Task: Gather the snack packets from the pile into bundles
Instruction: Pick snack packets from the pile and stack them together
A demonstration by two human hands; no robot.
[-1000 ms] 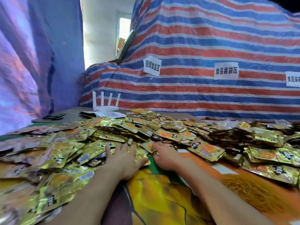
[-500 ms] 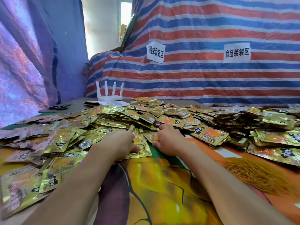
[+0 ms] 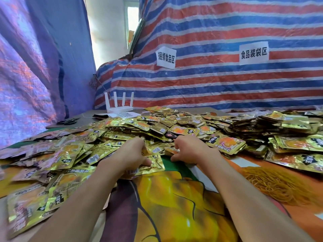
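Observation:
A wide pile of gold foil snack packets [image 3: 157,126] covers the table from left to right. My left hand [image 3: 129,154] sits at the pile's near edge, fingers curled into the packets and thumb pressed on a gold packet [image 3: 155,164] that it holds. A short gap to the right, my right hand [image 3: 190,149] has its fingers and thumb curled round packets at the pile's edge. What lies under either palm is hidden.
A heap of yellow rubber bands [image 3: 272,182] lies at the right on the printed tablecloth [image 3: 174,206]. Stacked packets [image 3: 253,126] stand at the right rear. A white router [image 3: 120,109] and black scissors [image 3: 68,121] sit at the back left, before a striped tarp wall.
My left hand went from lying flat on the packets to curling round them and drawing them nearer. My right hand's fingers curled into the pile's edge. The view tilted upward.

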